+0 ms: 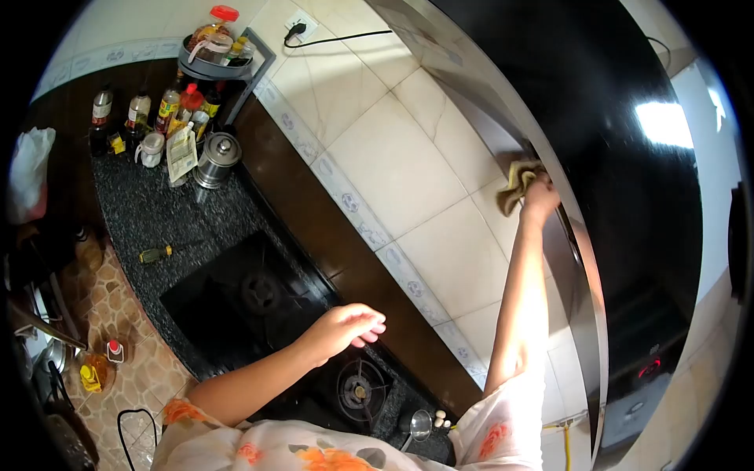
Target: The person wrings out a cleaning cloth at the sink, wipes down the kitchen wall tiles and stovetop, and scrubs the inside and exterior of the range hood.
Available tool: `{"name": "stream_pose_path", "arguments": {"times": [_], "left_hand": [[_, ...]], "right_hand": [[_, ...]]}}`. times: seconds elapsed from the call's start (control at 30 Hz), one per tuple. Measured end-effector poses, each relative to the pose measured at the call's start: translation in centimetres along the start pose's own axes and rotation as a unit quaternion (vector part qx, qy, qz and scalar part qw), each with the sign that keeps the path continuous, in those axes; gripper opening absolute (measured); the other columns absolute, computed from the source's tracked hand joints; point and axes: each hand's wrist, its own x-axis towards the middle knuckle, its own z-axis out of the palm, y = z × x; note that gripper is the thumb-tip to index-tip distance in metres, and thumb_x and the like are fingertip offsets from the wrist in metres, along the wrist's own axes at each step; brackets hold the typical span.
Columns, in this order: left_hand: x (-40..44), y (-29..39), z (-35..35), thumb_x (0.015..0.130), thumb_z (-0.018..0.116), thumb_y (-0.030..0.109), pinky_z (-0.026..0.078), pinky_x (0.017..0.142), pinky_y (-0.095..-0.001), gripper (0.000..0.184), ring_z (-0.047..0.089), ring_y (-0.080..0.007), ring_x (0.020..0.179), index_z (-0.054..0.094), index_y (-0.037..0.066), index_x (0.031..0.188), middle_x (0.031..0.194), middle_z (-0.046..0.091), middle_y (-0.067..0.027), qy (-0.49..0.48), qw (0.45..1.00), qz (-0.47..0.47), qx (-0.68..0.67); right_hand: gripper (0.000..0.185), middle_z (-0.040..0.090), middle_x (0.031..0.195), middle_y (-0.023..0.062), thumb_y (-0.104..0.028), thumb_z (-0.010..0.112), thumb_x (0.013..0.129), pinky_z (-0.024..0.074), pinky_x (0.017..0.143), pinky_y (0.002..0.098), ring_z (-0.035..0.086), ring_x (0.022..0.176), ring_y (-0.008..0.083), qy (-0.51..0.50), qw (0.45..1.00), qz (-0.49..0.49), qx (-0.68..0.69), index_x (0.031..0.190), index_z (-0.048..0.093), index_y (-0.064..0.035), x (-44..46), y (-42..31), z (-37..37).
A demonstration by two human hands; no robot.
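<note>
My right hand (540, 198) is raised to the lower edge of the range hood (628, 196). It grips a bunched brownish cleaning cloth (514, 187), pressed against the hood's metal underside; part of the cloth is hidden by the fingers. Over the gas stove (236, 298), my left hand (349, 328) hovers with loosely bent fingers and nothing visible in it. Just below that hand is the near burner (361, 391). The far burner (261, 292) lies to its left, farther along the black glass top.
A screwdriver (157, 253) lies on the dark countertop (141, 204). Sauce bottles (166, 108) and a steel canister (217, 159) stand at the far end, beneath a corner shelf (216, 69) of jars. An oil bottle (96, 373) stands on the floor. A ladle (419, 425) rests near my body.
</note>
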Motion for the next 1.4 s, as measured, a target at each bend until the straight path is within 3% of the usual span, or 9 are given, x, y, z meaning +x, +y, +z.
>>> {"name": "stream_pose_path", "arguments": {"times": [0.27,0.5,0.57,0.87,0.93,1.07,1.17,1.27,1.4], "left_hand": [[-1.7,0.6,-4.4,0.091,0.050,0.024,0.047,0.069,-0.0236,0.027,0.061,-0.0127,0.078,0.059,0.001,0.102,0.094,0.066,-0.0103,0.128,0.992,-0.014,0.003],[6.8,6.7,2.3,0.092,0.051,0.027,0.045,0.070,-0.0229,0.027,0.056,-0.0099,0.077,0.060,0.003,0.100,0.089,0.063,-0.0036,-0.038,0.993,0.107,0.040],[7.2,9.0,3.1,0.093,0.051,0.026,0.045,0.069,-0.0228,0.026,0.056,-0.0095,0.077,0.060,0.003,0.100,0.090,0.063,-0.0038,-0.079,0.983,0.156,0.057],[6.7,6.3,1.7,0.093,0.049,0.026,0.047,0.063,-0.0221,0.027,0.060,-0.0105,0.074,0.061,0.002,0.096,0.087,0.065,-0.0056,-0.116,0.991,0.063,0.030],[6.4,5.8,1.3,0.093,0.048,0.026,0.047,0.063,-0.0221,0.027,0.060,-0.0108,0.074,0.061,0.002,0.096,0.087,0.065,-0.0059,-0.118,0.991,0.065,0.023],[6.0,4.0,0.9,0.093,0.048,0.025,0.047,0.063,-0.0221,0.026,0.060,-0.0109,0.072,0.061,0.002,0.096,0.086,0.065,-0.0071,-0.111,0.993,0.019,-0.018],[5.5,2.5,0.8,0.093,0.047,0.024,0.047,0.062,-0.0217,0.026,0.060,-0.0107,0.072,0.060,0.001,0.096,0.086,0.065,-0.0079,-0.096,0.995,-0.016,-0.034],[5.2,1.4,0.9,0.093,0.047,0.024,0.047,0.063,-0.0215,0.026,0.060,-0.0108,0.072,0.060,0.001,0.096,0.086,0.065,-0.0083,-0.101,0.994,-0.034,-0.035],[4.6,1.1,1.2,0.093,0.047,0.024,0.048,0.062,-0.0215,0.026,0.060,-0.0111,0.070,0.060,0.001,0.094,0.085,0.065,-0.0086,-0.100,0.994,-0.025,-0.040]], "right_hand": [[0.023,0.062,0.097,0.0205,-0.014,0.051,0.083,0.0461,0.078,0.0455,0.057,0.091,0.0409,-0.076,0.878,-0.260,-0.393,0.099,0.060,-0.0011,1.1,2.2,3.6],[0.019,0.062,0.095,0.0228,-0.008,0.049,0.084,0.0480,0.078,0.0429,0.061,0.089,0.0359,-0.215,0.753,-0.141,-0.606,0.094,0.061,0.0020,2.8,0.4,-2.1],[0.024,0.062,0.099,0.0207,-0.006,0.048,0.083,0.0466,0.084,0.0387,0.060,0.092,0.0319,-0.091,0.732,-0.409,-0.537,0.103,0.059,0.0006,3.1,1.9,-4.6],[0.025,0.063,0.096,0.0156,-0.008,0.051,0.085,0.0464,0.086,0.0367,0.060,0.090,0.0304,-0.197,0.644,-0.241,-0.699,0.107,0.056,0.0022,5.2,8.6,-18.6],[0.026,0.062,0.100,0.0133,-0.011,0.049,0.089,0.0499,0.081,0.0350,0.061,0.088,0.0280,-0.064,0.971,-0.020,-0.231,0.111,0.054,0.0024,5.9,10.7,-20.2],[0.027,0.060,0.107,0.0105,-0.018,0.046,0.092,0.0512,0.080,0.0376,0.061,0.089,0.0252,0.106,0.907,0.190,0.361,0.111,0.054,-0.0008,3.3,7.8,-22.0],[0.029,0.060,0.106,0.0089,-0.021,0.045,0.092,0.0502,0.082,0.0369,0.060,0.091,0.0229,0.204,0.882,0.123,0.407,0.110,0.054,-0.0008,1.0,-0.9,-18.6],[0.021,0.061,0.089,0.0067,-0.021,0.047,0.090,0.0487,0.082,0.0315,0.058,0.088,0.0196,0.100,0.877,-0.406,-0.236,0.095,0.059,-0.0052,4.7,3.1,-20.2],[0.032,0.056,0.112,0.0174,-0.022,0.044,0.091,0.0506,0.081,0.0349,0.058,0.090,0.0238,0.281,0.918,-0.151,0.237,0.105,0.053,0.0059,8.2,1.8,-17.5]]}}
